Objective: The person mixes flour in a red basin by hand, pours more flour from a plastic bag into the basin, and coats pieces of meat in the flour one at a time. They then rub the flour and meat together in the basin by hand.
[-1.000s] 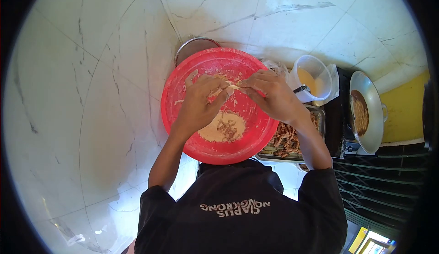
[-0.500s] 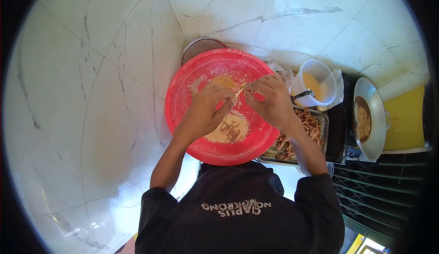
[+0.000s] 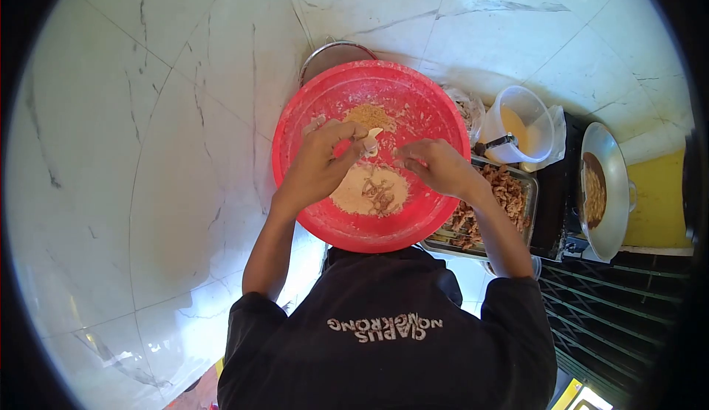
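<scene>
My left hand (image 3: 321, 160) is over the red basin (image 3: 299, 214), its thumb and forefinger closed on a small pale strip (image 3: 374, 138), perhaps dough. Its fingertips look dusted with white powder. Opposite it, my right hand (image 3: 442, 168) hovers over the basin's right side with fingers bent and their tips drawn together; anything in them is too small to make out. Below the hands lies a heap of pale flour (image 3: 351, 192) with brownish shreds (image 3: 382, 194) on it. A smaller mound of yellowish crumbs (image 3: 369, 117) sits toward the far side of the basin.
To the right, a metal tray (image 3: 533, 211) holds browned shredded pieces (image 3: 506, 197). Behind it stands a translucent tub (image 3: 543, 126) of yellow liquid with a dark-handled utensil (image 3: 496, 144). A wide pan (image 3: 613, 211) with brown contents sits farther right. A tiled wall (image 3: 199, 129) borders the left.
My hands have moved apart. The right hand has drawn away from the pale strip toward the right and nearer me, while the left still pinches it.
</scene>
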The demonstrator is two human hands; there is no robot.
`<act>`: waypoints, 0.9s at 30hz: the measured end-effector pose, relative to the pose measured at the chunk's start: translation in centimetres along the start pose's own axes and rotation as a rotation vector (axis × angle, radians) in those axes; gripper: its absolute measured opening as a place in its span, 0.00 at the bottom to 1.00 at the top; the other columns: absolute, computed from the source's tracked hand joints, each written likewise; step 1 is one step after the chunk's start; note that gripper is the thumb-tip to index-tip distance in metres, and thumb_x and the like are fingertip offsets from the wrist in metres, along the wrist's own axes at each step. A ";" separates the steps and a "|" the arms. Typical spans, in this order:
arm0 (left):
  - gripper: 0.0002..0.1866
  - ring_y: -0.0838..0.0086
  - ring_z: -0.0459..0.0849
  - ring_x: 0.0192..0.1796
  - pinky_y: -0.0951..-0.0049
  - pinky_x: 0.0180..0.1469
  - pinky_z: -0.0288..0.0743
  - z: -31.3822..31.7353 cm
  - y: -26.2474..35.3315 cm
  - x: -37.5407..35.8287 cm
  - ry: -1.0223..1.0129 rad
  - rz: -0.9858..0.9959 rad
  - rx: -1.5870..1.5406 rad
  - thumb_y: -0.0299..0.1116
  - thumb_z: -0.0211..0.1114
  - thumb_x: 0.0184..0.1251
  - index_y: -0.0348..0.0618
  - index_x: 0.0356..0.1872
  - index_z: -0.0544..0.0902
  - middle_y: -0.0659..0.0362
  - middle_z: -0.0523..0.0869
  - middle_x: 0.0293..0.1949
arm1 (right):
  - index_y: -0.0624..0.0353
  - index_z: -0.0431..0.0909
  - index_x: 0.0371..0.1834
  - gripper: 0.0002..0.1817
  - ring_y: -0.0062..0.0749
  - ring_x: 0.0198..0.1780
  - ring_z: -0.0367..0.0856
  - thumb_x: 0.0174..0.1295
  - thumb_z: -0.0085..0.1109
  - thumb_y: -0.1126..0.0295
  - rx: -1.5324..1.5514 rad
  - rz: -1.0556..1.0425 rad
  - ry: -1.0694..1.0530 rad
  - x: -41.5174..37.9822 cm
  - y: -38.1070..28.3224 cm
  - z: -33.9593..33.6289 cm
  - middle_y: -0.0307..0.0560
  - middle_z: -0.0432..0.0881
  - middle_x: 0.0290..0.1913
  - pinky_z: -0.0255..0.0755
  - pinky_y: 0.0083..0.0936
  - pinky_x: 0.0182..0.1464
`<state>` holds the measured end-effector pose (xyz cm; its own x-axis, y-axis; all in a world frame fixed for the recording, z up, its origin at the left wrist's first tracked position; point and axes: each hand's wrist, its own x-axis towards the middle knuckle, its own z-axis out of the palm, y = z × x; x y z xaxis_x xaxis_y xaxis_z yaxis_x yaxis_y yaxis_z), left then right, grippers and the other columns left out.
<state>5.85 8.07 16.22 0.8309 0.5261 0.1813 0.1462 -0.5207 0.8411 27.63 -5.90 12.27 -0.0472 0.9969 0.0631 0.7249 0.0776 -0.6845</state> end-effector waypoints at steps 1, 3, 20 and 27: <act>0.05 0.71 0.80 0.43 0.67 0.55 0.70 0.1 -0.3 0.0 -0.017 -0.026 -0.057 0.29 0.66 0.72 0.38 0.39 0.85 0.59 0.85 0.36 | 0.64 0.84 0.52 0.12 0.47 0.47 0.88 0.67 0.63 0.73 0.048 -0.010 0.076 0.1 -0.7 0.1 0.57 0.87 0.46 0.80 0.34 0.49; 0.07 0.70 0.82 0.42 0.67 0.53 0.72 0.4 -0.7 0.2 -0.025 -0.041 -0.125 0.31 0.66 0.72 0.38 0.41 0.85 0.58 0.85 0.36 | 0.63 0.83 0.54 0.14 0.47 0.48 0.88 0.66 0.64 0.75 0.148 -0.070 0.176 0.5 -2.0 -0.3 0.57 0.87 0.49 0.80 0.35 0.50; 0.08 0.80 0.78 0.42 0.73 0.48 0.73 1.6 -0.5 0.2 -0.226 -0.114 -0.368 0.33 0.68 0.72 0.39 0.42 0.85 0.64 0.84 0.37 | 0.62 0.85 0.45 0.11 0.40 0.44 0.87 0.59 0.67 0.82 0.248 -0.229 0.388 0.9 -3.3 -2.5 0.51 0.88 0.42 0.80 0.30 0.46; 0.09 0.76 0.80 0.47 0.71 0.52 0.74 1.7 -0.9 0.2 -0.163 -0.096 -0.238 0.30 0.71 0.68 0.40 0.45 0.85 0.62 0.84 0.41 | 0.61 0.85 0.48 0.15 0.42 0.50 0.86 0.57 0.69 0.81 0.182 -0.144 0.426 -0.1 -3.3 -3.1 0.52 0.88 0.47 0.79 0.34 0.53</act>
<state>6.81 7.54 14.59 0.8972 0.4408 0.0269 0.1146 -0.2914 0.9497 27.39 -6.30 16.72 0.1751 0.8845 0.4325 0.5981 0.2534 -0.7603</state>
